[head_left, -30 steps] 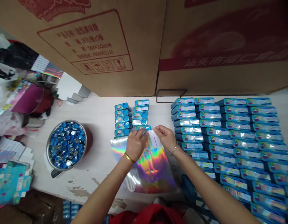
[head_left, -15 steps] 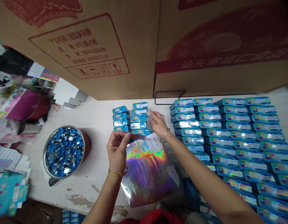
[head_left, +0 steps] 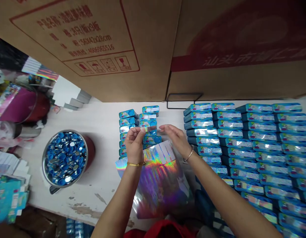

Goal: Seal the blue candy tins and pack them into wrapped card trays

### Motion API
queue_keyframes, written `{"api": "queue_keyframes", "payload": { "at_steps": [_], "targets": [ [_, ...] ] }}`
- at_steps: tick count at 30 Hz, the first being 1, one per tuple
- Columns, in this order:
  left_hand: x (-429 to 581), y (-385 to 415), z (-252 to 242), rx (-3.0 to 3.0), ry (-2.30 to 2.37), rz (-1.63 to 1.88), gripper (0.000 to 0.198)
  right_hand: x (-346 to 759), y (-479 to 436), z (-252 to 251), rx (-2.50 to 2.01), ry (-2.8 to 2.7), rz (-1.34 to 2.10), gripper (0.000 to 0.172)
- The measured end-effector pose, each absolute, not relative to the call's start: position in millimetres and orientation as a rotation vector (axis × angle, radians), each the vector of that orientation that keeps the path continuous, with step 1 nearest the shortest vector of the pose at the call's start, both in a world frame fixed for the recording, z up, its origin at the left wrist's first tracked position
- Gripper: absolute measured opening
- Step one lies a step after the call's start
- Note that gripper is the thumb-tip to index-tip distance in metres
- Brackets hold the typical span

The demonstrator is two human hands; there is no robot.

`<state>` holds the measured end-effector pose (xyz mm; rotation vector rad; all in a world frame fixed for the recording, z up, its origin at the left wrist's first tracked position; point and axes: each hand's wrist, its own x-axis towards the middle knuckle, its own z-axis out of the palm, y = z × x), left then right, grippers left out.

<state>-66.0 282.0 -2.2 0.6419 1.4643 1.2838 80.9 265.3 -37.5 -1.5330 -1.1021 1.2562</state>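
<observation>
This is a small workshop where things get packed. Big cardboard boxes (head_left: 148, 66) stand by a long bench (head_left: 103, 119). The bench has rows and rows of little blue boxes (head_left: 242, 142) and a steel bowl (head_left: 43, 158) full of round blue bits (head_left: 65, 158).

Cardboard carton (head_left: 93, 41) — "56X42x28cm", probably

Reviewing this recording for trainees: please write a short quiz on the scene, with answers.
1. Which is nearer the steel bowl: the left hand or the right hand?
2. True or false: the steel bowl holds blue discs.
3. What kind of sheet lies below the hands?

Key: 1. The left hand. 2. True. 3. A holographic, rainbow-shiny sheet.
</observation>
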Motion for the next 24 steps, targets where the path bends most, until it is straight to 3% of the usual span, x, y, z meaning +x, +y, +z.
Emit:
{"api": "queue_keyframes", "payload": {
  "at_steps": [6, 10, 13, 17, 24],
  "targets": [
    [-60, 292, -17, 0.632, 1.516, 1.221, 0.022, 67, 276, -45, -1.460, -0.858, 1.337, 0.040],
    [-58, 295, -13, 0.616, 1.471, 1.249, 0.023, 67, 281, -42, -1.617, -0.723, 1.173, 0.050],
    [-56, 295, -9, 0.624, 1.443, 1.251, 0.023, 67, 281, -36, -1.595, -0.764, 1.259, 0.056],
    [-59, 297, -20, 0.698, 1.499, 1.213, 0.020, 64, 282, -42, -1.513, -0.841, 1.299, 0.040],
    [-65, 305, -48, 1.443, 1.930, 1.030, 0.007, 68, 291, -66, -1.774, -1.180, 0.961, 0.027]
  ]
}}
